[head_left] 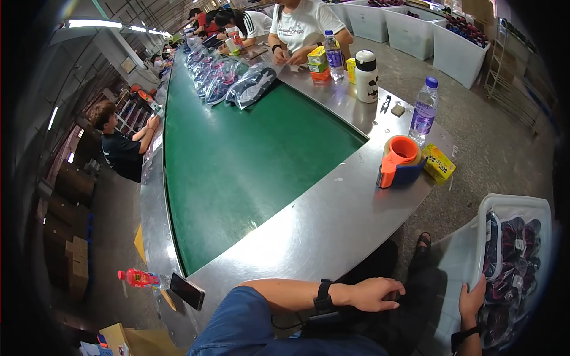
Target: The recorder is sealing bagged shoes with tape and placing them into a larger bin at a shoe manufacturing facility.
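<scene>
My left hand (375,294) reaches across in front of my dark trousers, a black band on its wrist. Its fingers curl around a small dark thing between thumb and fingertips, too dark to make out. At the lower right, my right hand (471,301) grips the near side rim of a white plastic bin (456,270). Inside that bin lie dark shoes (515,264) with pink details, packed in clear plastic. A steel table edge (297,237) curves round the green conveyor belt (237,160) ahead of me.
An orange tape dispenser (399,161), a yellow box (439,162), a water bottle (423,113) and a white flask (366,77) stand on the right. Bagged shoes (249,86) lie up the belt. A phone (187,291) and red-capped bottle (142,277) are left. Co-workers (306,26) line the belt.
</scene>
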Motion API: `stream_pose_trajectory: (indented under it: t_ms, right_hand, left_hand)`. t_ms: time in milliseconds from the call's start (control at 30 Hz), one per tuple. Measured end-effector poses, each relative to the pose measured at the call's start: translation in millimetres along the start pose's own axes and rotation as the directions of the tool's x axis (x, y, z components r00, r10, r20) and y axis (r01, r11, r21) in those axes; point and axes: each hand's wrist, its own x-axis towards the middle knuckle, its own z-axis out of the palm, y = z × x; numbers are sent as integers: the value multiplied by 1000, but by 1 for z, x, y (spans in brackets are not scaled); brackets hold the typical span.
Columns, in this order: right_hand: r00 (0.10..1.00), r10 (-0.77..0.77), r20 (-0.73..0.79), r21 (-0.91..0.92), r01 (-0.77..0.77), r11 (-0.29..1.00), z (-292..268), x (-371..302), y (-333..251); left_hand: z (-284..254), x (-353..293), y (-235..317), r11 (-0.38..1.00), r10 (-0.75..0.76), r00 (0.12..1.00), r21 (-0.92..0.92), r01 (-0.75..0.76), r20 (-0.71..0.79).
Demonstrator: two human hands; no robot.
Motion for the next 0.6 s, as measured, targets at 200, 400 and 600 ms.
stream_pose_trajectory:
  t_ms: [200,400,600]
  right_hand:
    - [1000,-13,-17,-11,13,1000,4,0,4]
    - [1000,-16,-15,-9,15,1000,2,0,1]
    - [1000,-6,-5,-17,6,1000,1,0,1]
  left_hand:
    - [1,1,-1,1000,3,1000,13,-3,3]
    - [0,1,1,1000,-6,1000,26,6,3]
    - [0,1,0,1000,-6,1000,29,6,3]
